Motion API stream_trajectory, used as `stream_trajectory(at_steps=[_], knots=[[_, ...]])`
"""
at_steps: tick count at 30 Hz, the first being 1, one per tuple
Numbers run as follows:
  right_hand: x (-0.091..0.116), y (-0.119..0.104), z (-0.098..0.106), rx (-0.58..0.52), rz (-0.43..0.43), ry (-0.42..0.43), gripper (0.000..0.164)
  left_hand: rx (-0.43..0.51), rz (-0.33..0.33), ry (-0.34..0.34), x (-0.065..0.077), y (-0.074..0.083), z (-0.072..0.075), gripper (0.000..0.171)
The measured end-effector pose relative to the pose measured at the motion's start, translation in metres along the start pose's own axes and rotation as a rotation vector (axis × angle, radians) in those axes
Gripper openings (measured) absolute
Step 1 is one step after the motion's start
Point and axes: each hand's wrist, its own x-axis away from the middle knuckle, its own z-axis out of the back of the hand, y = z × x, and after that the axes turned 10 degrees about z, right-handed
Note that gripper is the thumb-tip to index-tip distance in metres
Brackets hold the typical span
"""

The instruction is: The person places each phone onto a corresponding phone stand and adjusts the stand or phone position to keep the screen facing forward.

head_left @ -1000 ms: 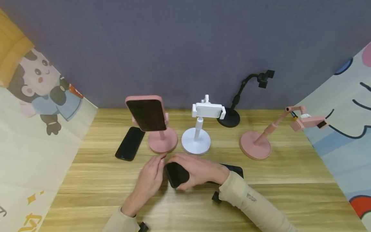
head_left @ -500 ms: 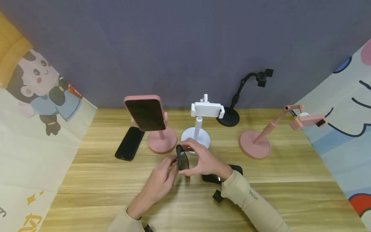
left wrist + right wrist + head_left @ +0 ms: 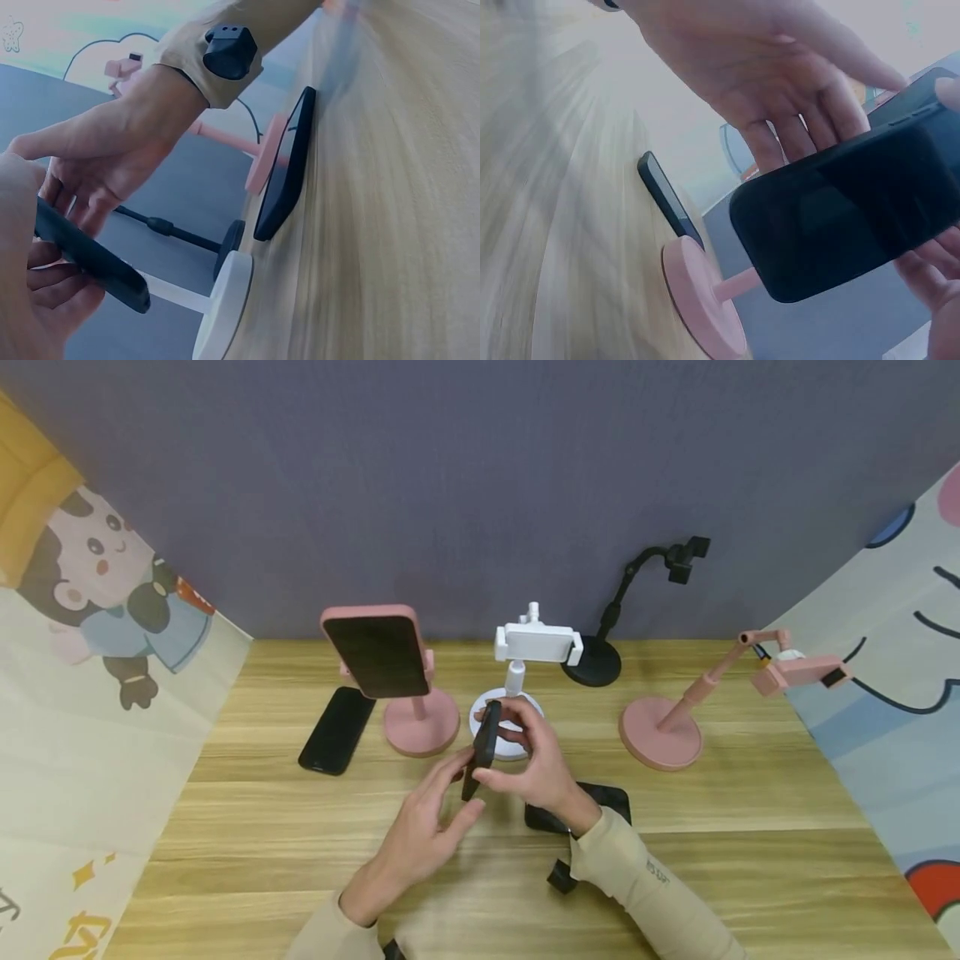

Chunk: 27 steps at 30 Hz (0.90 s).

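Note:
A black phone (image 3: 486, 739) is held up above the table, edge-on in the head view. My right hand (image 3: 542, 762) grips it between thumb and fingers by its edges. Extended fingers of my left hand (image 3: 420, 835) touch the phone from the left, its thumb standing apart. In the right wrist view the phone's dark glossy face (image 3: 832, 225) shows, with the left fingers partly hidden behind it. Just beyond the hands stands a white phone stand (image 3: 538, 645), its clamp holding nothing. Beneath the right wrist another black phone (image 3: 611, 798) lies on the table.
A pink stand (image 3: 420, 727) bears a phone in a pink case (image 3: 378, 653). Beside it lies a black phone (image 3: 337, 731). A black gooseneck stand (image 3: 594, 662) is at the back, and a jointed pink stand (image 3: 660, 735) stands to the right. Printed walls flank the table.
The held phone has risen from near the tabletop, turned onto its edge and moved right, towards the white stand. The right hand carried it, and the left hand followed to the right.

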Motion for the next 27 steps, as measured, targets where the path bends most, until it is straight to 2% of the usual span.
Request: stream_trajectory(at_steps=[4, 9, 17, 21, 27], knots=[[-0.002, -0.006, -0.003, 0.006, 0.031, 0.075, 0.084, -0.008, -0.040, 0.050, -0.003, 0.002, 0.000, 0.059], [-0.004, -0.015, -0.006, 0.008, 0.025, 0.156, 0.083, -0.011, -0.108, 0.115, -0.006, 0.003, -0.001, 0.055], [-0.007, -0.033, -0.013, 0.106, -0.029, 0.269, 0.086, -0.058, -0.279, 0.274, -0.014, 0.007, -0.003, 0.039], [-0.009, -0.040, -0.015, 0.136, -0.029, 0.300, 0.085, -0.040, -0.311, 0.311, -0.017, 0.010, -0.002, 0.036], [-0.009, -0.044, -0.019, 0.189, 0.000, 0.316, 0.082, -0.059, -0.334, 0.329, -0.019, 0.011, -0.001, 0.033]])
